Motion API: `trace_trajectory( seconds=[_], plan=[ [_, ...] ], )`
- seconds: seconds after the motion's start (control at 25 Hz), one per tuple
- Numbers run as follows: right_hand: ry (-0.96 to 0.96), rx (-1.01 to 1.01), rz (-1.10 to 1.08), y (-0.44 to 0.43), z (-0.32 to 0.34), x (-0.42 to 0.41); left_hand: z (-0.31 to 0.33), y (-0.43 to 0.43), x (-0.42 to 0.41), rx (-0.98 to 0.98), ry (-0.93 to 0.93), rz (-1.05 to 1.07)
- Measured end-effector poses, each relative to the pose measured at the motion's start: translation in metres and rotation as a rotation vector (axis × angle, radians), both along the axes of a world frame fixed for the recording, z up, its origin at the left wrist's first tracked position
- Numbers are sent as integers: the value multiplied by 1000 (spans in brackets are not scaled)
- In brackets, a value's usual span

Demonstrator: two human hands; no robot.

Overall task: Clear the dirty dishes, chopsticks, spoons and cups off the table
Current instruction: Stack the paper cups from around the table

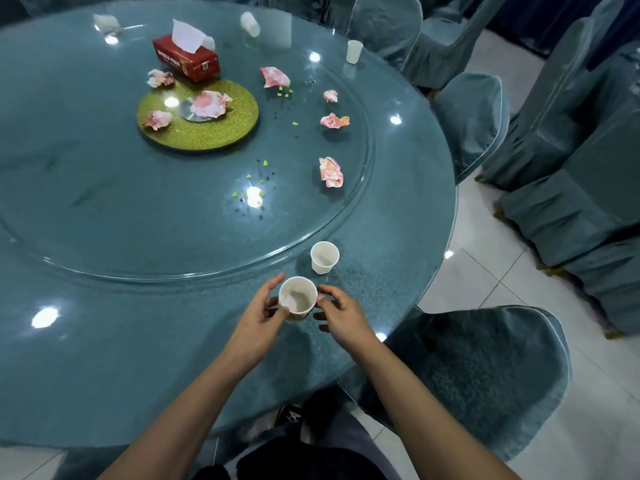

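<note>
At table [138, 341] edge, upright mouth-up cup [298, 299] in pinching grip: left hand [258, 318], right hand [341, 315].

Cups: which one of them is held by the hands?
The nearest cup: the left hand and the right hand hold its sides. No hand touches the other cups.

Four white cups: one cup [298, 299] between two hands, the left [263, 313] and the right [341, 315]; a second [324, 257] just beyond; a third [354, 50] upright at the far right; a fourth [250, 24] on its side at the far edge. Seven pink-stained napkins [331, 172], crumpled, and one white napkin [105, 22]. One red tissue box [187, 58]. One gold disc [197, 133]. One desk [104, 341]. Roughly ten green scraps [265, 162], too small to count surely. Several covered chairs [471, 123], overlapping, number unclear.
</note>
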State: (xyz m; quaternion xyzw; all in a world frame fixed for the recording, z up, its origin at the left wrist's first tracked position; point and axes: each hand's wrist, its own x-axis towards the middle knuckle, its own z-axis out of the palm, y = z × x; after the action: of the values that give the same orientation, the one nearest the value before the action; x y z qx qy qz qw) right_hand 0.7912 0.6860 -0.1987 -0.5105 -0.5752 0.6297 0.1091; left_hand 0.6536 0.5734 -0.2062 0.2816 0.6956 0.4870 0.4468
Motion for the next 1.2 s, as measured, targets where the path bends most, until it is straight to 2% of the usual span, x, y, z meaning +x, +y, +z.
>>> trace_trajectory(
  seconds=[0.16, 0.32, 0.48, 0.72, 0.84, 1.0, 1.08, 1.2],
  plan=[
    [-38, -27, 77, 13, -4, -10, -8, 8, -7, -16, -3, 39],
    [29, -179, 115, 24, 4, -20, -14, 16, -4, -31, 28, 107],
    [41, -243, 150, 32, 5, -27, -22, 19, -6, -77, 28, 163],
    [-6, -208, 264, 51, -9, -31, -31, 23, -14, -103, 37, 218],
    [-34, -11, 229, 66, -20, -32, -37, 24, -15, -118, 20, 255],
    [-215, 401, 195, 94, -26, -33, -42, 23, -15, -123, 12, 282],
    [-324, 562, 248, 107, -27, -36, -41, 21, -13, -126, 14, 280],
    [-469, 639, 367, 121, -32, -47, -39, 19, -9, -121, 9, 278]
  ],
)
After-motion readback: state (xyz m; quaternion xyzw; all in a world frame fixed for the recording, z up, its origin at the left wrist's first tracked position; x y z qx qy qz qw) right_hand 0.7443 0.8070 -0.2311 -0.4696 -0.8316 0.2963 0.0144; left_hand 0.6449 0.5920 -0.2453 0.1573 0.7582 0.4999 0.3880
